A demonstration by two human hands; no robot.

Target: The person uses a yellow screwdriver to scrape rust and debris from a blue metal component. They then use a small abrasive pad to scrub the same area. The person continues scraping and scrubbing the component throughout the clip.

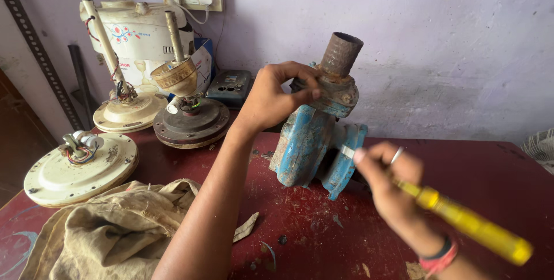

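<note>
Our left hand (274,98) clasps the blue pump (314,141) from above; our right hand (389,185), gripping a yellow-handled screwdriver (461,219), points its blade leftward at the housing.

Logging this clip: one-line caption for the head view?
Left hand steadies a blue pump on a red table; right hand applies a yellow-handled screwdriver.

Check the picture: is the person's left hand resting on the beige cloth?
No, the left hand grips the top of the blue metal pump, above the beige cloth.
</note>
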